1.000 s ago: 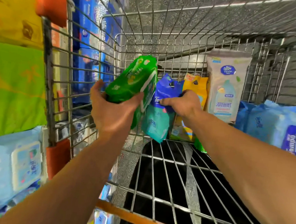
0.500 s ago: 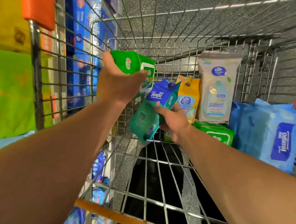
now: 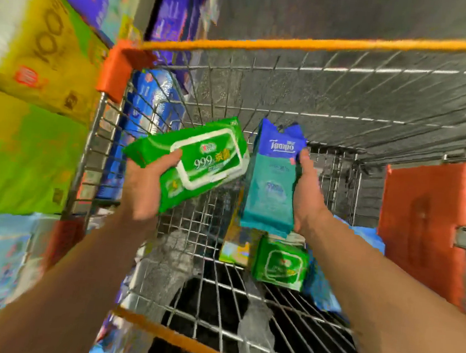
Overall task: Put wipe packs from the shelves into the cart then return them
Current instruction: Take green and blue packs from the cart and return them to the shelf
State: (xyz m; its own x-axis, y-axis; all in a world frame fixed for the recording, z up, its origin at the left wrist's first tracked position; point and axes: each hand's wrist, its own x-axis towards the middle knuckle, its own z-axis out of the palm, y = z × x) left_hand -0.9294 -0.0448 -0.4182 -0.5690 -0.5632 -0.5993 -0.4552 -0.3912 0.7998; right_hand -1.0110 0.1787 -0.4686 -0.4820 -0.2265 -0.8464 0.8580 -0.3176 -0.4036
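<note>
Fingers of the left hand (image 3: 142, 184) wrap under the green wipe pack (image 3: 196, 161), thumb pressed on its printed face beside the white flap lid; the fingers themselves sit behind the pack, out of sight. Pack tilted, raised above the cart floor. Right hand (image 3: 308, 195) grips the blue-and-teal Tempo pack (image 3: 272, 180) along its right edge, thumb tip on the blue top band, remaining fingers hidden behind it. Pack held upright, just beside the green one, not touching as far as visible.

Below the Tempo pack, on the wire floor of the cart (image 3: 214, 297): a smaller green pack (image 3: 281, 263), and a yellow pack (image 3: 238, 245) mostly covered from above. A pale blue pack (image 3: 363, 234) shows only as a sliver past the right wrist. Orange rim and corner guards frame the cart.

Left of the cart, shelves (image 3: 34, 100) hold yellow, green and blue packaging, heavily smeared by motion blur; print unreadable. Both forearms cut off at the bottom edge.
</note>
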